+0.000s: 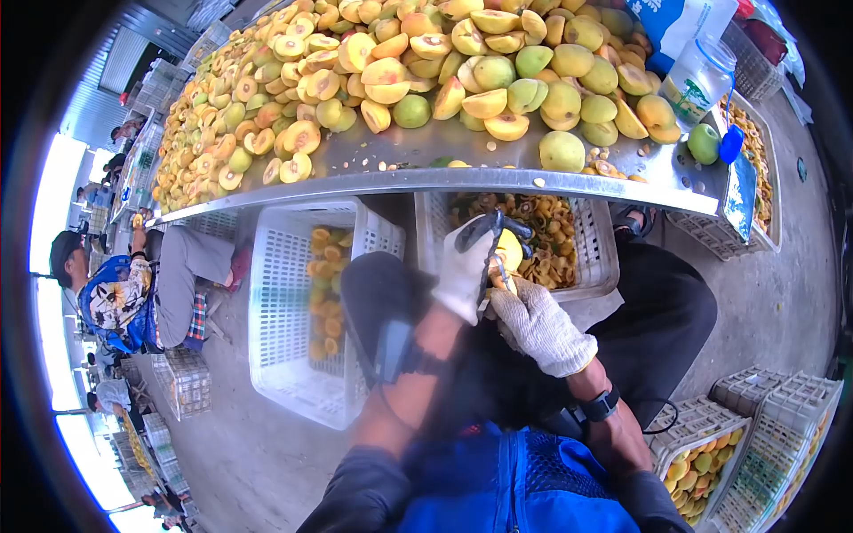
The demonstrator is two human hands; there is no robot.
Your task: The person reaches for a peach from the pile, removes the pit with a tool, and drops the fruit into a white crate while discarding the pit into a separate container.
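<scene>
Fruit (509,250), yellow, clasped in left hand (466,266). Right hand (538,324) touches it from just below, grip unclear. Both beneath table (400,171) front edge, over crate (606,258).

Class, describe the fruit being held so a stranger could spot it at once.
Find the steel table heaped with cut fruit. Just below its edge, the gloved left hand grips a yellow fruit, the only piece outside heap or crates.
</scene>
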